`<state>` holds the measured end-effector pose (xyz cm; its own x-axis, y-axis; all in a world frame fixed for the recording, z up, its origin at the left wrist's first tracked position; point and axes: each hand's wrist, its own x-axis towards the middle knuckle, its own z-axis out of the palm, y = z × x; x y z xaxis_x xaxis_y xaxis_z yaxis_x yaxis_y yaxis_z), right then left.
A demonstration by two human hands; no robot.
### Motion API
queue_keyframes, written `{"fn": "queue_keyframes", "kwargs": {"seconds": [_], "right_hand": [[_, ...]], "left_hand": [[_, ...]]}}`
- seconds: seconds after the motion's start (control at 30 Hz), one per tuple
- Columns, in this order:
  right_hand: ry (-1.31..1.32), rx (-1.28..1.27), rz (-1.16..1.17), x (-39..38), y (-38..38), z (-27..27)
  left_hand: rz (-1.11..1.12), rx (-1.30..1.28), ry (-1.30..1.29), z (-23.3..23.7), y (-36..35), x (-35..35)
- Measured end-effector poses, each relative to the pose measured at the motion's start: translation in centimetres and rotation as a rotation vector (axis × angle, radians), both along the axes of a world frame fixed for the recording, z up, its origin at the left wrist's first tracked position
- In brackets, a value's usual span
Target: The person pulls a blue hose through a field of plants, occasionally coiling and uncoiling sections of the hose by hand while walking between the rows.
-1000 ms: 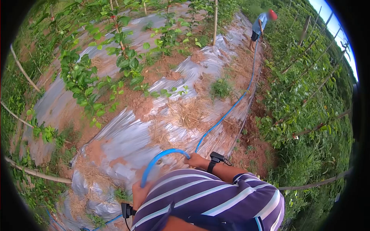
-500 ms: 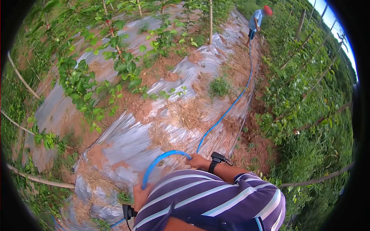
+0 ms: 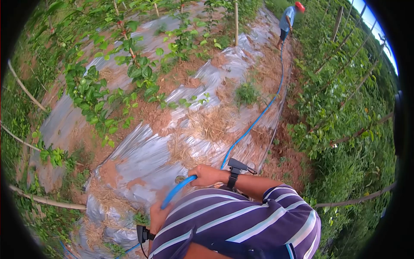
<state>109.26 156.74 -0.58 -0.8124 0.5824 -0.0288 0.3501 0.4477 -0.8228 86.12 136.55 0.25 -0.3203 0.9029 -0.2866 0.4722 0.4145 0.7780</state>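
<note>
A blue hose [image 3: 177,191] runs between my two hands in front of my striped shirt. My right hand [image 3: 206,175], with a black device strapped at the wrist, is closed around it. Lower and to the left, my left hand [image 3: 158,216] is wrapped round the same hose, partly hidden by the shirt. Only a short, slightly bent piece of hose shows between the hands. Past my right hand, the hose trails up the row toward a person in a red cap [image 3: 287,21], who is bent forward with hands near its far end.
Silvery plastic mulch [image 3: 142,151] covers the ground, with patches of straw [image 3: 211,123] and reddish soil. Leafy plants tied to stakes [image 3: 236,23] stand on the left. Dense greenery with leaning poles [image 3: 362,198] lines the right. More blue hose [image 3: 133,248] lies behind my left hand.
My right hand has moved left and closer to my left hand. The high arc of hose between them has become shorter and flatter. The other person has shifted slightly.
</note>
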Motion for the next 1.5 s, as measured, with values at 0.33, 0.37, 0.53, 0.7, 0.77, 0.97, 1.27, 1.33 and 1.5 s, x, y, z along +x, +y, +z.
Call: {"fn": "queue_keyframes", "kwargs": {"seconds": [0.33,0.37,0.53,0.7,0.77,0.97,1.27,1.33,1.5], "right_hand": [[0.118,0.136,0.373,-2.7,0.1,11.7],[0.121,0.188,0.375,-2.1,0.5,13.2],[0.192,0.136,0.071,2.5,4.8,21.2],[0.29,0.158,-0.295,9.2,14.3,18.8],[0.238,0.128,-0.319,12.7,19.3,15.2],[0.126,0.036,-0.299,12.7,20.5,5.4],[0.013,-0.135,-0.158,6.1,11.5,-4.3],[-0.075,-0.075,-0.091,5.5,9.2,-6.0],[-0.174,-0.264,0.123,5.0,6.0,-11.1]], "left_hand": [[-0.005,0.175,-0.029,0.9,0.9,0.7],[-0.042,0.189,-0.023,1.3,1.2,0.8],[0.056,0.185,0.089,-0.6,-1.2,-1.7],[0.113,0.262,0.129,-0.4,-2.4,-3.5],[0.075,0.304,0.131,0.2,-0.7,-2.1],[0.049,0.435,-0.152,10.0,4.2,2.5],[0.065,0.194,0.148,2.9,3.0,2.6],[0.087,0.146,0.164,-0.9,1.3,2.3],[0.248,0.128,0.098,-3.1,-2.4,3.3]]}}
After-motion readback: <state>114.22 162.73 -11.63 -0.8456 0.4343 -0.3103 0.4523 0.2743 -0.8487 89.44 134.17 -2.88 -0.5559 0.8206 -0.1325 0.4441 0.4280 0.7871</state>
